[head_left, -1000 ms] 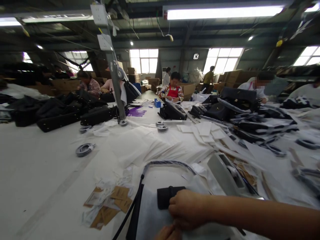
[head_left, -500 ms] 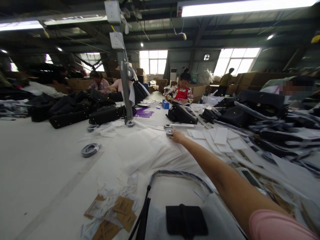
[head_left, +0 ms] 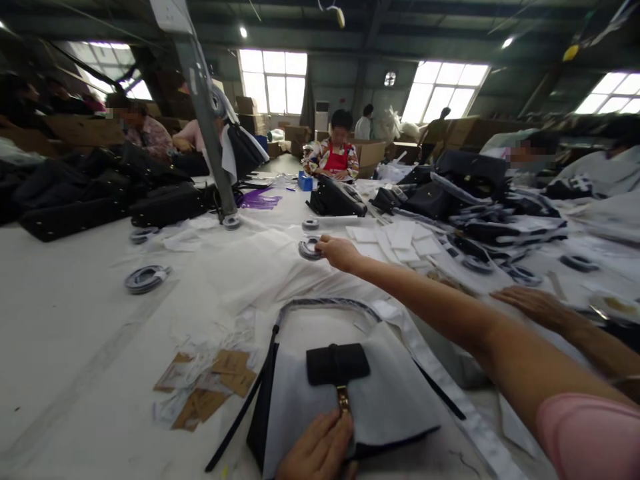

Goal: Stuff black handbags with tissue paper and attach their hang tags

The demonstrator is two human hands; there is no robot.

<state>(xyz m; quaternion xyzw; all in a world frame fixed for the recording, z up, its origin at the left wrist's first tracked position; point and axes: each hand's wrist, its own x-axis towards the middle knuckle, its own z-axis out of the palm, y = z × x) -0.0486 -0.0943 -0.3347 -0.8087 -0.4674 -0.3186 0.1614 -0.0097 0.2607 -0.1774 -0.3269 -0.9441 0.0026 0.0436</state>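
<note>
My right hand (head_left: 340,252) is stretched far across the table, its fingers closed on the edge of a coiled grey strap (head_left: 306,249). Close in front of me lies a black handbag (head_left: 260,427), its front covered by a pale protective sheet (head_left: 385,393) and its handle (head_left: 330,303) wrapped in film. My left hand (head_left: 317,447) rests at the bag's lower front with its fingers bent together, the tips touching the area just under the gold clasp (head_left: 343,399). Beyond the right hand sits another coiled strap (head_left: 311,225).
Brown tags (head_left: 227,363) lie left of the bag, with a larger coil (head_left: 146,279) farther off. White pads (head_left: 400,237) and black bags (head_left: 450,193) crowd the right. A metal post (head_left: 205,120) stands at back left. Another person's hand (head_left: 530,301) reaches in at right.
The view has tilted down and turned right. My left hand has appeared on the handbag, more of which now shows. My right hand still grips the coil. Another person's hand now shows at right.
</note>
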